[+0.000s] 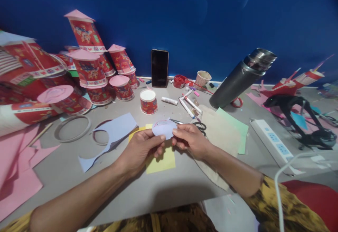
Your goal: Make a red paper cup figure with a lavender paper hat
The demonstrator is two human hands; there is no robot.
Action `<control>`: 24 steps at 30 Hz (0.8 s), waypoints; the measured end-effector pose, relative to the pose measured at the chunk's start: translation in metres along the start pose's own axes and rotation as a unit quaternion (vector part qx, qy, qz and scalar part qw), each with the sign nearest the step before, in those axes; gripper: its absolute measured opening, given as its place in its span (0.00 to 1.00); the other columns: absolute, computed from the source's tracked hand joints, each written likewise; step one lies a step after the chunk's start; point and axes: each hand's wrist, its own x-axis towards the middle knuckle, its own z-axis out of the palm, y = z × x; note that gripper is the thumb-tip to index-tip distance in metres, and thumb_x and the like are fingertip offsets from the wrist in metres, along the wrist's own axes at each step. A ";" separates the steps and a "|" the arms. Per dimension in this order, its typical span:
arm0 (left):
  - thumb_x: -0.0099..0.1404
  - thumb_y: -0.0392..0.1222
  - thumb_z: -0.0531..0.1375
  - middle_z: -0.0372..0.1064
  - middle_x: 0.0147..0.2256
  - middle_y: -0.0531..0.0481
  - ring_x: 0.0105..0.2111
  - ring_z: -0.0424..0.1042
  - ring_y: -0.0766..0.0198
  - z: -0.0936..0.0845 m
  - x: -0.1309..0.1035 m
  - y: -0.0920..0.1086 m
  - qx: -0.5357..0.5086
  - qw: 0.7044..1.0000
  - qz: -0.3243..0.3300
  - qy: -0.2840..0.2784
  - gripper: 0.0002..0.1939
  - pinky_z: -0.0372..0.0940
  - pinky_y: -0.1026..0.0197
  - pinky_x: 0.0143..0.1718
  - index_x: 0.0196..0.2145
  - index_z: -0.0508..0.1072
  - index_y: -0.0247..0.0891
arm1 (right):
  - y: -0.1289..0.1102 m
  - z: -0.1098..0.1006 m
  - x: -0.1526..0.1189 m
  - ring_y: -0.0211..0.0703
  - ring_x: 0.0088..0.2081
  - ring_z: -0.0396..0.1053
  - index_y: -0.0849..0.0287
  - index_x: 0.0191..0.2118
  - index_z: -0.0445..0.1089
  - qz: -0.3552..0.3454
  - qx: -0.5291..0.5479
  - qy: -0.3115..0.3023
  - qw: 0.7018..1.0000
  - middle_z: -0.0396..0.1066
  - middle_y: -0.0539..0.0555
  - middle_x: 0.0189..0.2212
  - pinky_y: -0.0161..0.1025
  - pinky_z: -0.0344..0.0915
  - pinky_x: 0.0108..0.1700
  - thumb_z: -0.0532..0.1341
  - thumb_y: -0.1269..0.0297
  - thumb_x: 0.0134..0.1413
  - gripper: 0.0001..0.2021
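Between both hands, over the table, is a small rounded piece of pale lavender paper (164,127) with faint marks along its upper left edge. My left hand (142,147) pinches its lower left side between thumb and fingers. Its right edge is gripped by the thumb and fingers of my right hand (191,139). Yellow paper sheets (161,161) lie underneath the hands. Scissors with black handles (200,126) rest just behind my right hand, partly hidden by it. Left of my left hand lies a cut sheet of lavender paper (116,130) with a round piece out of it.
A red paper cup (148,105), glue stick (169,101) and markers (187,108) sit behind the hands. Stacked red cups with pink cones (89,70) crowd the left. An upright phone (160,68), dark flask (237,80) and power strip (271,142) stand farther off.
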 end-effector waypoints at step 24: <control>0.56 0.46 0.73 0.75 0.22 0.46 0.21 0.71 0.64 0.001 -0.003 0.001 0.053 0.997 0.048 -0.008 0.13 0.69 0.59 0.28 0.30 0.80 0.32 | -0.005 0.010 -0.003 0.32 0.21 0.56 0.60 0.28 0.70 -0.035 -0.052 0.031 0.998 0.66 0.46 0.21 0.34 0.52 0.25 0.71 0.54 0.49 0.15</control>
